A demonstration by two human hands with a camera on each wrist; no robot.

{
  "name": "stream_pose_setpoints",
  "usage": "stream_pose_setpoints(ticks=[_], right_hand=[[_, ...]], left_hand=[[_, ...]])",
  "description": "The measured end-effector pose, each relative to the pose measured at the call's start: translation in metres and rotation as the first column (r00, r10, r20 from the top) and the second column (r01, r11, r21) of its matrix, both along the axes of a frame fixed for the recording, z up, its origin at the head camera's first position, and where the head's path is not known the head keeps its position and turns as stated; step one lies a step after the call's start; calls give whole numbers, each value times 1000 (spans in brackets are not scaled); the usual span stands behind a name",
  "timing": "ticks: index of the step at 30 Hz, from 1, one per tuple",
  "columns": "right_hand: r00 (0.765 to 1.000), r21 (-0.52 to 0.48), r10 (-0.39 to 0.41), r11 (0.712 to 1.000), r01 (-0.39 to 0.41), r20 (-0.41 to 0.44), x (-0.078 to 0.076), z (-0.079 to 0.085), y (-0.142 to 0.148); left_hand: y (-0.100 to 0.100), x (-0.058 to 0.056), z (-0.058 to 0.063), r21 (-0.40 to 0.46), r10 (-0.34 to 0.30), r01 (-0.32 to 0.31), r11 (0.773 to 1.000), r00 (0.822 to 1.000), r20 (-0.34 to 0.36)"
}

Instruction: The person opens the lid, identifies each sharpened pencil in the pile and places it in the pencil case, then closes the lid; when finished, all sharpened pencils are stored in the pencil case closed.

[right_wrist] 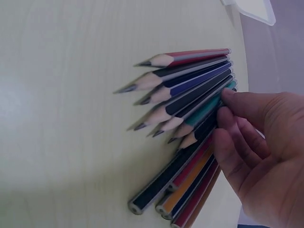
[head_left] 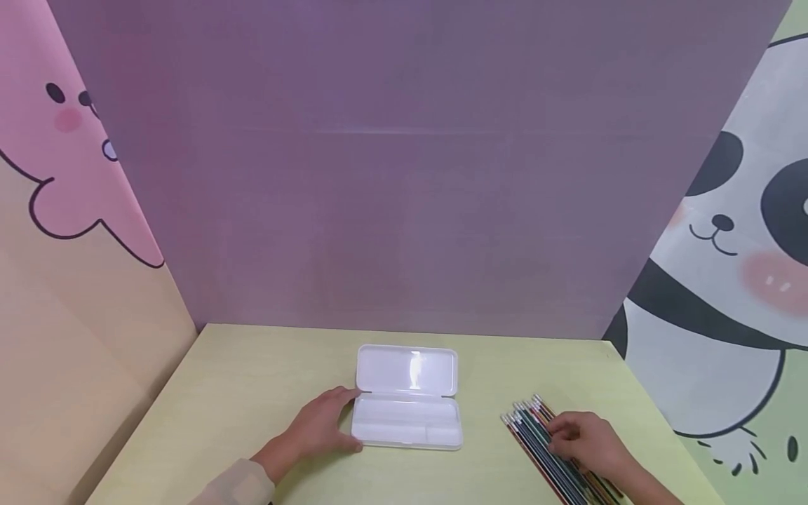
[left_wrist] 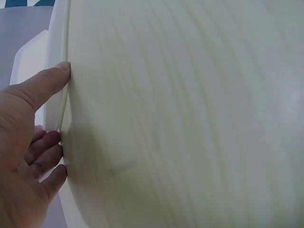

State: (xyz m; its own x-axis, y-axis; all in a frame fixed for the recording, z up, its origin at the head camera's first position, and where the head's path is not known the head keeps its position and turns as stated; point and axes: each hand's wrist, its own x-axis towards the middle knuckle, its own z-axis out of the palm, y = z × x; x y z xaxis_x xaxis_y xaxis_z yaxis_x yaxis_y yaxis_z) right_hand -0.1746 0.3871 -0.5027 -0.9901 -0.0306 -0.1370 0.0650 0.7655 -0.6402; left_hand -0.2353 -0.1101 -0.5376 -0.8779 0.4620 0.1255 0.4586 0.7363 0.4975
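Note:
A white plastic pencil case (head_left: 407,421) lies on the table with its lid (head_left: 407,369) folded back. My left hand (head_left: 320,423) holds the case by its left end, thumb at the front corner and fingers near the hinge side. To the right is a bundle of pencils (head_left: 543,445) in several colours. My right hand (head_left: 587,442) is over the bundle; its thumb and index finger pinch a dark pencil (right_wrist: 204,129) beside a green one (right_wrist: 202,114). Some pencils show sharpened tips toward me, others flat ends.
The pale wooden table (head_left: 252,372) carries the case and pencils. Behind it rises a purple panel (head_left: 404,210). A panda picture (head_left: 713,280) covers the right wall, and a pink cartoon figure (head_left: 69,154) is on the left wall.

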Motion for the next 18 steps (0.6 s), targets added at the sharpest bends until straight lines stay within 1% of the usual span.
stream_pose_setpoints(ticks=[1, 6, 12, 16, 18], right_hand=[[1000, 11, -10, 1000, 10, -1, -1, 0, -1], [1000, 41, 13, 999, -12, -21, -3, 1, -3], [999, 87, 10, 996, -6, -42, -5, 3, -5], [997, 125, 44, 992, -36, -63, -7, 5, -6], [997, 139, 47, 990, -38, -59, -8, 5, -7]], left_hand=[[0, 0, 0, -1, 0, 0, 1000, 1000, 1], [0, 1, 1, 4, 7, -7, 1000, 1000, 1], [0, 0, -2, 11, 5, -5, 1000, 1000, -4], [0, 1, -1, 17, 8, -8, 1000, 1000, -4], [1, 1, -1, 22, 10, -10, 1000, 1000, -3]])
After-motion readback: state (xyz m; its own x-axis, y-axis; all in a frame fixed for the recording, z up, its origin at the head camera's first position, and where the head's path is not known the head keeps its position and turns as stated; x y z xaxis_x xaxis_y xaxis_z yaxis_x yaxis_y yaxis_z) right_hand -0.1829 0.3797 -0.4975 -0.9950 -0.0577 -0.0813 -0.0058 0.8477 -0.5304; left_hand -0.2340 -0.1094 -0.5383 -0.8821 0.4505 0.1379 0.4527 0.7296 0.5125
